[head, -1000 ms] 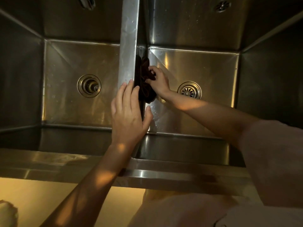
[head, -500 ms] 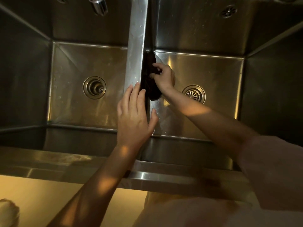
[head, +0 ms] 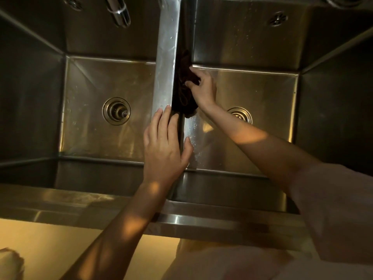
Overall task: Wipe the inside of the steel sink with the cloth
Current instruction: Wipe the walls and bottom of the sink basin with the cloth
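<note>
A double steel sink fills the view, with a central divider [head: 166,57] between its two basins. My right hand [head: 202,88] reaches into the right basin and presses a dark cloth [head: 184,93] flat against the divider's right wall. The cloth hangs from under the fingers down to just above the basin floor. My left hand [head: 164,146] rests flat on top of the divider nearer to me, fingers spread, holding nothing. Water drops glisten on the right basin's floor [head: 262,102] close to the divider.
Each basin has a round drain, the left drain [head: 116,111] and the right drain [head: 240,115]. A faucet spout [head: 119,11] hangs over the left basin at the top. The sink's front rim [head: 80,207] runs across below my arms.
My right hand has slid the cloth farther along the divider wall, away from me, toward the back of the basin. The left hand has kept its place on the divider.
</note>
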Motion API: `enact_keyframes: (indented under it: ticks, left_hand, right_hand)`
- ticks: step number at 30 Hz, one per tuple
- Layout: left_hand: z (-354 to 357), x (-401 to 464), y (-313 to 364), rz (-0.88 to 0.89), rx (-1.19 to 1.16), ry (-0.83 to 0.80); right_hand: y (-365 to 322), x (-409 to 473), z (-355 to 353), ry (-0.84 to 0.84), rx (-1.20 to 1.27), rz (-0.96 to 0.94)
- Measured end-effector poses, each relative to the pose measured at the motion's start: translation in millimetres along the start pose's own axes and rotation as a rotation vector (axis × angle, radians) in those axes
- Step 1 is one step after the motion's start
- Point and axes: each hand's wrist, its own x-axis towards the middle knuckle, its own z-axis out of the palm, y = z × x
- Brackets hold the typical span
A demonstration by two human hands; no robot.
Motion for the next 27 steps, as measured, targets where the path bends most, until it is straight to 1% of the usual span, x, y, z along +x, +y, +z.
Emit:
enact_keyframes:
  ticks: [5, 8, 11, 14, 16, 20, 23, 25, 27]
  left_hand:
    - [-0.1, 0.0, 0.7, 0.007, 0.002, -0.002]
    - [0.6, 0.2, -0.2, 0.007, 0.002, 0.014]
    - [1.0, 0.0, -0.4, 0.005, -0.004, 0.014]
    - [1.4, 0.0, -1.0, 0.009, -0.013, 0.009]
    - [2.2, -0.4, -1.8, 0.015, -0.009, 0.009]
    - [3.4, -1.0, -2.7, 0.029, 0.0, 0.011]
    - [3.2, -0.9, -2.7, 0.032, 0.001, 0.01]
    - [2.0, -0.5, -2.6, 0.027, 0.007, 0.005]
    - [0.9, -0.4, -1.8, 0.027, 0.006, -0.004]
  right_hand:
    - [34.2, 27.9, 22.1, -0.087, -0.225, 0.119]
    - [40.0, 36.6, 22.3, -0.142, -0.245, 0.176]
    - [33.6, 37.2, 20.9, -0.13, -0.229, 0.188]
    - [17.4, 24.1, 12.8, -0.079, -0.192, 0.126]
    - [2.7, 11.1, 1.9, -0.043, -0.109, 0.058]
    - [-39.8, -17.4, -28.4, 0.043, 0.12, -0.162]
    - [-58.5, -22.6, -41.8, 0.088, 0.168, -0.302]
    - [-57.5, -13.3, -39.5, 0.078, 0.139, -0.285]
    - [-46.7, 3.7, -30.9, 0.04, 0.109, -0.191]
